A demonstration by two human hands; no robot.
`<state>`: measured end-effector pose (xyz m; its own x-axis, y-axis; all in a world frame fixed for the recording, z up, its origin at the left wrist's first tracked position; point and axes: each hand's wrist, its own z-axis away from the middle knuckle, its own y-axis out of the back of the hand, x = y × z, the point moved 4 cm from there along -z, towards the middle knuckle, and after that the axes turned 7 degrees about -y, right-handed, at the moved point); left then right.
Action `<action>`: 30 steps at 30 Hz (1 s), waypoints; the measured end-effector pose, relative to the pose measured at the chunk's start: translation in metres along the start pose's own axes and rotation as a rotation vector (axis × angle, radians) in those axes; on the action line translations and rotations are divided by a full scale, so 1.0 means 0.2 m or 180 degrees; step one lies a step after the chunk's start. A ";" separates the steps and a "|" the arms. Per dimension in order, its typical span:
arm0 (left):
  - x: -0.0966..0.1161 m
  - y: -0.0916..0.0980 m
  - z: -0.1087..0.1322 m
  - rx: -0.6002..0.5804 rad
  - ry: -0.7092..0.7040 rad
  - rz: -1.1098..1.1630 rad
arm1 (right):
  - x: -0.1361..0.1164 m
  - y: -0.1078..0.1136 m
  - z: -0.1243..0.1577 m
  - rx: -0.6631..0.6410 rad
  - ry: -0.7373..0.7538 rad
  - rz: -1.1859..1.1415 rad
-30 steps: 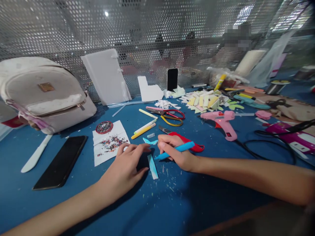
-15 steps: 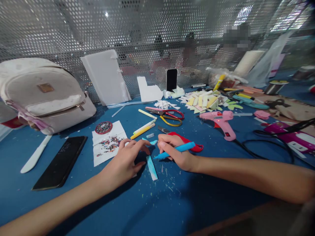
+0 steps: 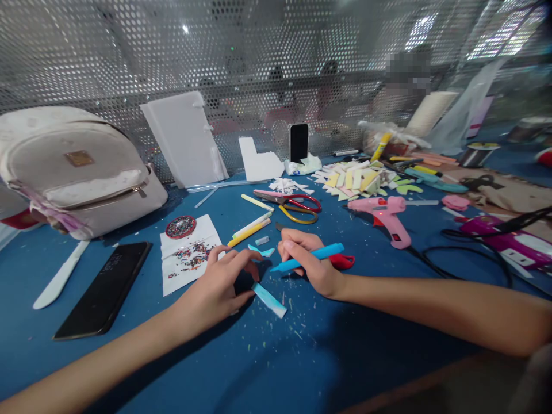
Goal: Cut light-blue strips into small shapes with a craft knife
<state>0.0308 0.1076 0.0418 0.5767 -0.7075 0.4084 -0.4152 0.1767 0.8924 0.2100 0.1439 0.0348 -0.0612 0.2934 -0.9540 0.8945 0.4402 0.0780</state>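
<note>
Gripping a blue marker (image 3: 328,251) in the curled right hand (image 3: 317,269), clear of the paper strip (image 3: 269,300) on the counter (image 3: 207,368); reaching the strip's left end with the half-curled left hand (image 3: 225,280), hold unclear. Apparently mostly coloured, with white left.

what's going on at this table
A person's right hand holds a blue marker, its tip apparently clear of a strip coloured partly light blue. The left hand is at the strip's far end; whether it grips the strip is unclear. A pink glue gun lies off to the right, a dark phone to the left.
</note>
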 end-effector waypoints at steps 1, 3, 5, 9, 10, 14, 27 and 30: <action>0.00 0.00 0.01 0.0006 0.0027 -0.0046 | 0.00 0.00 0.00 -0.0004 -0.0003 -0.0025; 0.01 0.01 0.02 0.0036 0.0088 -0.0172 | 0.00 0.00 -0.01 -0.0009 -0.0005 -0.0070; 0.02 0.01 0.04 0.0085 0.0145 -0.0318 | 0.00 0.00 -0.01 -0.0009 -0.0006 -0.0101; 0.06 0.03 0.08 0.0174 0.0212 -0.0565 | 0.00 0.00 -0.01 -0.0027 -0.0027 -0.0105; 0.07 0.03 0.09 0.0185 0.0218 -0.0610 | 0.00 0.00 -0.01 -0.0032 -0.0035 -0.0102; 0.12 0.02 0.13 0.0237 0.0203 -0.0736 | 0.00 0.00 -0.01 -0.0062 -0.0059 -0.0078; 0.00 0.05 0.13 0.0080 0.0299 -0.0146 | -0.01 -0.01 -0.02 -0.0128 -0.0144 0.0039; -0.06 0.04 0.12 -0.0026 0.0274 0.0070 | -0.01 -0.01 -0.02 -0.0141 -0.0140 0.0055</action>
<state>0.0028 0.1009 0.0401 0.6259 -0.6420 0.4427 -0.4229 0.1976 0.8844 0.2067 0.1458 0.0372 -0.0254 0.2642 -0.9641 0.8747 0.4728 0.1065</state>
